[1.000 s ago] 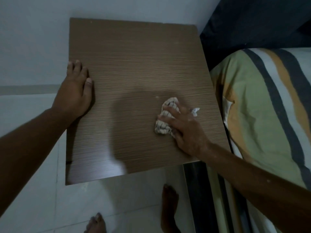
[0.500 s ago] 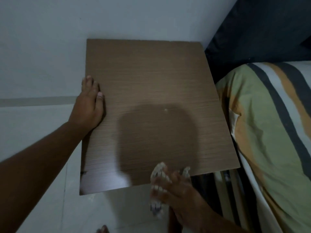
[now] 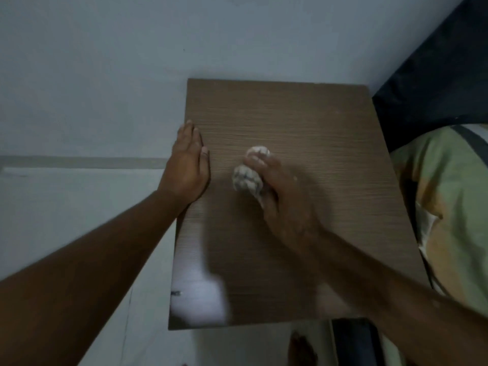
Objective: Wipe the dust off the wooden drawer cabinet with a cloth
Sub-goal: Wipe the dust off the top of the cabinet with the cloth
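Observation:
I look down on the brown wood-grain top of the drawer cabinet (image 3: 311, 122), which stands against a pale wall. My right hand (image 3: 285, 196) presses a bunched white checked cloth (image 3: 247, 178) onto the middle of the top, left of centre, fingers closed around it. My left hand (image 3: 188, 167) lies flat with fingers together along the cabinet's left edge, close beside the cloth. The drawers and the cabinet's front are hidden below the top.
A bed with a striped green, orange and grey cover (image 3: 454, 207) stands tight against the cabinet's right side, with a dark headboard (image 3: 435, 75) behind it. Pale tiled floor (image 3: 66, 207) lies left and in front. My foot (image 3: 301, 347) shows below the front edge.
My right hand drew the cloth back over the front edge, then pushed it forward and left to the middle of the top. The left hand stayed on the left edge. The view shifted.

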Tool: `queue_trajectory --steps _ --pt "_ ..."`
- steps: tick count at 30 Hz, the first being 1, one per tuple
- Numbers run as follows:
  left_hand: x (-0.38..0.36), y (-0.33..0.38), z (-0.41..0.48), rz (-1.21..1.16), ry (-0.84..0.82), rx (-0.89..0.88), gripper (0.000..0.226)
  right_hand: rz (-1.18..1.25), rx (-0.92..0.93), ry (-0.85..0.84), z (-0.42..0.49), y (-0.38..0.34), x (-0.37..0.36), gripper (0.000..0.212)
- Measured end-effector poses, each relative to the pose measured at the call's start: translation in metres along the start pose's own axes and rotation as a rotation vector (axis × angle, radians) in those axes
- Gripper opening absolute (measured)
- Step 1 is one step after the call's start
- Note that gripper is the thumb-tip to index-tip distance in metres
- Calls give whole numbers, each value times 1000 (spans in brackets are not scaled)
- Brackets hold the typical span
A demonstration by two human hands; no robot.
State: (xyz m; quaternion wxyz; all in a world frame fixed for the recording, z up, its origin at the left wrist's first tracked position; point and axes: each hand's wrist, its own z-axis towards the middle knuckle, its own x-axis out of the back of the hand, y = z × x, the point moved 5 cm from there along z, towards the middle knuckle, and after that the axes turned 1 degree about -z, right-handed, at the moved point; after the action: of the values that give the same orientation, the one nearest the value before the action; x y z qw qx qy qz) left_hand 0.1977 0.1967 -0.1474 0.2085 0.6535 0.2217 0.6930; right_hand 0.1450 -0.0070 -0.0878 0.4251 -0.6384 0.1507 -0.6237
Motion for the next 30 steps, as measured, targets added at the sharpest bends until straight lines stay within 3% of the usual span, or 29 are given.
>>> queue_trajectory --steps 5,9,12,15,19,26,30 --pt "0 0 3 -49 8 6 52 -78 -46 105 125 13 -25 41" --pt "0 0 2 -63 24 -50 51 -110 -122 145 207 21 -48 26" --pt "-2 -4 4 -67 28 -59 51 -337 -131 79 239 23 -72 28" --pt "-2 -6 4 -85 31 -55 51 -463 -58 23 236 19 -86 40" --pt "-1 -5 4 -101 48 -69 51 -368 139 -113 209 16 -82 43" --pt "1 -5 1 -80 63 -103 48 -329 91 -213 146 18 -74 48" --pt "-3 -12 3 -67 19 -9 53 -326 91 -178 100 10 -64 45"
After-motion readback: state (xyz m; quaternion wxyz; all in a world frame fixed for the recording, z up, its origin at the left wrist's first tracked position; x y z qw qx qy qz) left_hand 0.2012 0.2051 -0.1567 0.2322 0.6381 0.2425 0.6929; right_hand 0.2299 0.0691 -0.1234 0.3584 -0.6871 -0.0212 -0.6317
